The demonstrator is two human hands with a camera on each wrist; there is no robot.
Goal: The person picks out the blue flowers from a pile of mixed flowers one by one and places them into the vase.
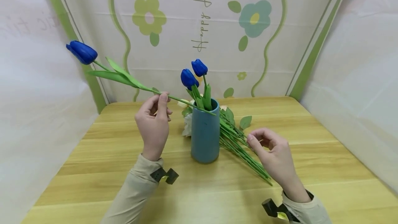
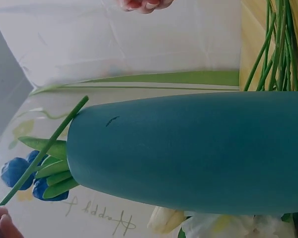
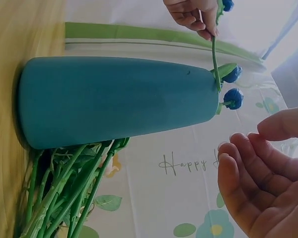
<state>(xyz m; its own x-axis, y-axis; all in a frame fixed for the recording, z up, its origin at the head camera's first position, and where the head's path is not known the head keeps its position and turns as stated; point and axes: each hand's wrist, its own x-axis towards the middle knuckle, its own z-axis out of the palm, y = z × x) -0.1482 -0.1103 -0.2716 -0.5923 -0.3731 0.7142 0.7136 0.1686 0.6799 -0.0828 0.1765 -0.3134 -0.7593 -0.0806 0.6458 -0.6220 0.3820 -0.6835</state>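
My left hand (image 1: 153,123) pinches the green stem of a blue tulip (image 1: 82,52) between thumb and fingers. The tulip slants, its bloom up at the left and its stem end (image 2: 72,116) overlapping the rim of the teal vase (image 1: 205,137). Two more blue tulips (image 1: 199,67) stand in the vase with their leaves above the rim. Off to the vase's right, my right hand (image 1: 273,155) hovers with loosely bent fingers; the right wrist view shows nothing in its grasp. That hand overlaps a bundle of green stems (image 1: 245,156) in the head view.
Behind the vase lie pale flowers (image 1: 187,125), partly hidden by it, with leaves (image 1: 245,122) on the right. Everything stands on a wood-grain table (image 1: 109,155). A white printed curtain (image 1: 186,16) rises along the table's back edge, and white sheets flank both sides.
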